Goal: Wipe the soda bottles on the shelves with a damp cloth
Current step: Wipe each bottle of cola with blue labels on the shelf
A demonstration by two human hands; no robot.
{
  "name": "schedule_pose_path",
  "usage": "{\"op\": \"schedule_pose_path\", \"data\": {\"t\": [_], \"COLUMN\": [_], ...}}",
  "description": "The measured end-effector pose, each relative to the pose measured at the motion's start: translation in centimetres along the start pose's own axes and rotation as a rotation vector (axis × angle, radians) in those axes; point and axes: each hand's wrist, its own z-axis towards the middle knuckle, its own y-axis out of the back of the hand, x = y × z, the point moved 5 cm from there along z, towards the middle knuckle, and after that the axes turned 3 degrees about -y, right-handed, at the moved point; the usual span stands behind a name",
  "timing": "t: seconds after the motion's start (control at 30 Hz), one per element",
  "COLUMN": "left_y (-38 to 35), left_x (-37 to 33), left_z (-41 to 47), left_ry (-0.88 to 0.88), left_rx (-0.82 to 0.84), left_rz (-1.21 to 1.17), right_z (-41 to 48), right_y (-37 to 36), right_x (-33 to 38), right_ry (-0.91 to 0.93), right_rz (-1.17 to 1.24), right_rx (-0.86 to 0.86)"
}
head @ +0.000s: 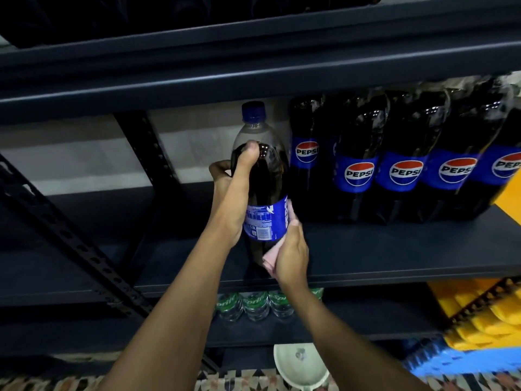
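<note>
L hand (235, 190) grips dark plastic blue-capped Pepsi bottle (263, 176), upright on dark metal shelf (394, 249). R hand (290, 253) clutches pink cloth (270, 259) against bottle's lower side.

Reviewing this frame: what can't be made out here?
Head view only:
- pink cloth: mostly hidden inside the right hand; dampness unreadable.
- held bottle: base hidden by that hand and the pink cloth.
- top shelf contents: too dark.
- yellow packs, right edge: blurred, cut off.
</note>
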Motion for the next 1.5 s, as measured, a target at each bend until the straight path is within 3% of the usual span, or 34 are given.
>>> {"op": "schedule_pose_path", "data": {"t": [0.1,0.17,0.3,0.43,0.6,0.7,0.77,0.87,1.03,1.13,1.27,1.33,1.43,1.5], "left_y": [-0.4,-0.4,-0.9,-0.5,-0.9,-0.8,-0.6,-0.7,-0.6,-0.5,-0.8,-0.6,-0.8,-1.3], "left_x": [-0.1,-0.2,-0.7,-1.0,-0.8,0.1,0.4,0.7,0.7,0.4,-0.1,-0.7,-1.2,-1.2], "left_z": [-0.1,0.0,-0.2,0.3,-0.4,-0.3,0.0,0.1,0.7,0.5,0.0,-0.2,-0.5,-0.9], "left_ry": [0.01,0.019,0.042,0.071,0.093,0.079,0.076,0.084,0.068,0.055,0.052,0.058,0.049,0.039], "left_rx": [0.04,0.055,0.108,0.111,0.17,0.111,0.094,0.064,0.098,0.123,0.177,0.168,0.168,0.19], "left_rz": [-0.022,-0.04,-0.058,-0.019,-0.074,0.0,0.012,-0.039,-0.045,-0.072,-0.029,0.005,0.032,0.024], "right_z": [0.3,0.3,1.4,3.1,2.8,1.4,0.9,0.3,0.3,0.8,1.9,3.2,4.6,4.2], "right_y": [0.3,0.0,-0.9,-2.0,-2.4,-2.0,-1.6,-0.7,0.3,-0.4,-1.1,-1.7,-2.3,-2.1], "right_x": [-0.7,1.7,9.9,16.8,16.7,14.3,11.2,5.4,0.2,3.9,12.9,16.2,17.6,17.1], "right_ry": [-0.097,-0.067,0.144,0.367,0.555,0.677,0.638,0.436,0.135,0.144,0.341,0.347,0.282,0.352], "right_rz": [0.056,0.068,0.054,-0.115,-0.18,-0.171,-0.192,-0.196,-0.029,0.007,-0.012,-0.086,-0.155,-0.142], "right_rx": [-0.022,-0.034,-0.033,0.029,-0.017,-0.106,-0.106,-0.04,0.035,0.041,0.03,0.06,0.118,0.084]}}
